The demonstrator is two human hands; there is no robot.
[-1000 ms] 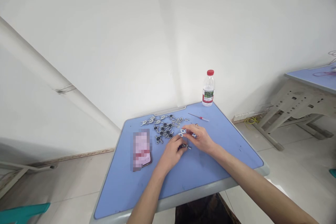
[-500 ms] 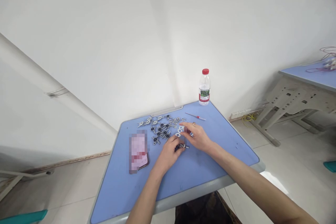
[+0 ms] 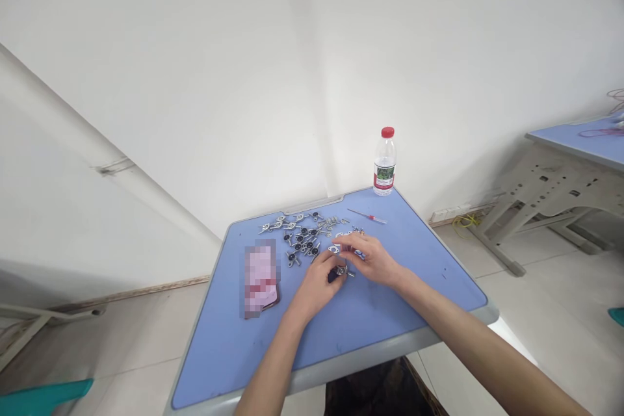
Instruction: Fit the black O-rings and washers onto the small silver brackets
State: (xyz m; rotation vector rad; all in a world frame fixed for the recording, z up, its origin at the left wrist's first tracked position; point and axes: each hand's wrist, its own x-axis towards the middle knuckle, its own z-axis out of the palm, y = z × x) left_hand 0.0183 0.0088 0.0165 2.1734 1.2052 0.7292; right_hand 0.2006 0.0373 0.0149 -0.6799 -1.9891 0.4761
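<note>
The left hand [image 3: 318, 279] has its grip clamped on a metal fitting [image 3: 342, 271], thumb and fingers closing round it low over the table [image 3: 400, 299], seemingly to steady it while one end is left exposed. The right hand [image 3: 373, 259] arches just above the fitting, thumb and forefinger drawn close; whether its grip pinches something small cannot be told, but the nearness suggests the two hands serve the same piece. Just beyond the fitting lie flat metal plates [image 3: 333, 249], partly hidden by the right hand. Farther out and to the fitting's left is a cluster of black-centred fittings [image 3: 303, 240], probably gathered there to stay within easy reach. A red-handled tool [image 3: 372, 217] rests beyond the fitting and to its right. A blurred phone [image 3: 260, 279] lies well to its left and a bottle [image 3: 385, 172] stands farthest beyond, both apparently out of the hands' way.
</note>
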